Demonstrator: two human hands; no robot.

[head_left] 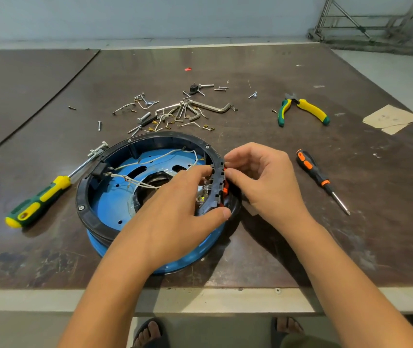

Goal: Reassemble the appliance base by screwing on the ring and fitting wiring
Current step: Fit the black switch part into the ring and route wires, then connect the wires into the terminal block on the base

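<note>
So the left hand (pixel 175 209) clamps the black ring (pixel 165 135) – thumb outside, fingers inside; right hand (pixel 263 179) pinches an orange part (pixel 226 188) on its outer edge. Ring sits on the blue base (pixel 105 204), white wires (pixel 150 160) inside – yellow screwdriver (pixel 39 199) left, orange screwdriver (pixel 310 169) right, loose screws (pixel 143 117) behind.

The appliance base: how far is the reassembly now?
Done: the black ring sits on the blue base with three screws showing. In hand: the left hand grips the ring's right side and the right hand pinches an orange part there. Left: white wires lie loose inside; spare screws lie on the table.
</note>
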